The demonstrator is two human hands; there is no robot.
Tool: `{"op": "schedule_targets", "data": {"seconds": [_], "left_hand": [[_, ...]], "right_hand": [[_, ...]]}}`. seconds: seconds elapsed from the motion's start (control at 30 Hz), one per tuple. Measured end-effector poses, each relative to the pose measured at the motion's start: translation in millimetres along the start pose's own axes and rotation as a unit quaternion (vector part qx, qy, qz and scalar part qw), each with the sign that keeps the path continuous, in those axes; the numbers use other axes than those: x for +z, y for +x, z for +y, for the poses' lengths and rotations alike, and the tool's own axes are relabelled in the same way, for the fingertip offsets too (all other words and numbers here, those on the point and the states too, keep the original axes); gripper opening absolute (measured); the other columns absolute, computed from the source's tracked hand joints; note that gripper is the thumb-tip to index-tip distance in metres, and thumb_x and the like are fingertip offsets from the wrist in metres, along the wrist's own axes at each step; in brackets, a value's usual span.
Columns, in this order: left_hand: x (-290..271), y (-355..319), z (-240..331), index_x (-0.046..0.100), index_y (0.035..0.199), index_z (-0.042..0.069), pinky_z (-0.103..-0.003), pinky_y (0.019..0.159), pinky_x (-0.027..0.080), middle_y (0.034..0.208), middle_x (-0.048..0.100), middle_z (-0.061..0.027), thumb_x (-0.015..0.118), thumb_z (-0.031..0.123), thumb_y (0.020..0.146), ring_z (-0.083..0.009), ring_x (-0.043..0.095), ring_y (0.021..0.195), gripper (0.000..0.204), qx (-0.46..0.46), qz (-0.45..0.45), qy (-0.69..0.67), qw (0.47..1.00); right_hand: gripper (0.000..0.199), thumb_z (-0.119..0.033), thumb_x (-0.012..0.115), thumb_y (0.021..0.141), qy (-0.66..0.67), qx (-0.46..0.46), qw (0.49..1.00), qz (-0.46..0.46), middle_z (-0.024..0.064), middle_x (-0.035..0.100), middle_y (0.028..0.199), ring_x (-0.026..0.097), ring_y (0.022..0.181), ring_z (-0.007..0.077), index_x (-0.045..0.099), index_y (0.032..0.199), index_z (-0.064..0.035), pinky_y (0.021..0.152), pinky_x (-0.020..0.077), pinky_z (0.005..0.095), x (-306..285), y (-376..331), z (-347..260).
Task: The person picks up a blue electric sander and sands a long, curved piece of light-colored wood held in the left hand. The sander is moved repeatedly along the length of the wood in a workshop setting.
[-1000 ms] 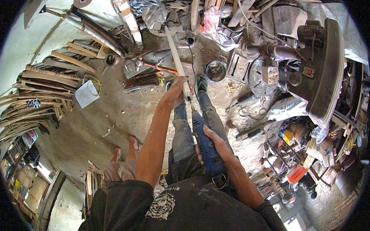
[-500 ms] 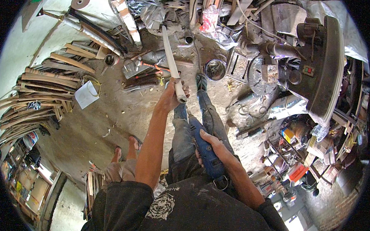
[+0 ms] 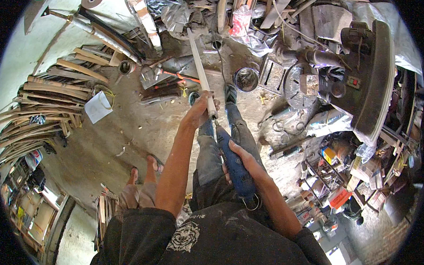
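Observation:
My left hand is wrapped round the near end of a long, pale, slightly curved wooden piece, which points away from me. A dark spot, seemingly a hole, shows in its near end. In my right hand is a blue handheld rotary tool with a metal ring at its rear. The tool's thin tip is at or just short of the wood's near end; whether they touch I cannot tell. Part of the right fingers is hidden under the tool.
Many curved wooden strips lie stacked along the left wall. Ahead are an orange-handled tool, a round tin and scrap wood. A large dusty machine stands at right. Another person's feet show at lower left.
The wooden piece has been turned and angled so its near end faces the tool. The rotary tool has moved slightly up, bringing its tip close to that end.

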State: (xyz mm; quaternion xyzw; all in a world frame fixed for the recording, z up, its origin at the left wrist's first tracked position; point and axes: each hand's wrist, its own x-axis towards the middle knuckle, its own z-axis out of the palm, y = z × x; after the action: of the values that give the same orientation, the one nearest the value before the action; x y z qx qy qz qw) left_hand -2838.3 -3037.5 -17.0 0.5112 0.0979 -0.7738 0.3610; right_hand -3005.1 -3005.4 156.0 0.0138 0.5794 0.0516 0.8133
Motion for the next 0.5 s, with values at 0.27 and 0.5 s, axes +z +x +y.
{"op": "schedule_targets", "data": {"seconds": [0.27,0.5], "left_hand": [[0.8,15.2,-11.6,0.043,0.102,0.007,-0.031,0.061,0.049,0.079,0.053,-0.0054,0.041,0.041,0.095,-0.0170,0.055,0.067,0.035,0.006,-0.005,0.007,1.000],[1.1,17.5,-14.0,0.046,0.103,0.007,-0.030,0.062,0.049,0.080,0.054,-0.0050,0.044,0.042,0.094,-0.0158,0.055,0.068,0.036,0.017,-0.028,0.033,0.999]], "right_hand": [[0.051,-0.059,0.048,0.085,0.028,-0.002,0.999,0.026,0.0092,0.058,0.063,0.059,0.046,0.0192,0.052,0.093,-0.0080,0.042,0.0499,0.0306,5.7,0.6,4.4],[0.051,-0.057,0.049,0.086,0.091,-0.001,0.995,0.031,0.0097,0.059,0.063,0.060,0.047,0.0191,0.052,0.097,-0.0076,0.041,0.0508,0.0294,15.1,-0.1,5.3]]}}
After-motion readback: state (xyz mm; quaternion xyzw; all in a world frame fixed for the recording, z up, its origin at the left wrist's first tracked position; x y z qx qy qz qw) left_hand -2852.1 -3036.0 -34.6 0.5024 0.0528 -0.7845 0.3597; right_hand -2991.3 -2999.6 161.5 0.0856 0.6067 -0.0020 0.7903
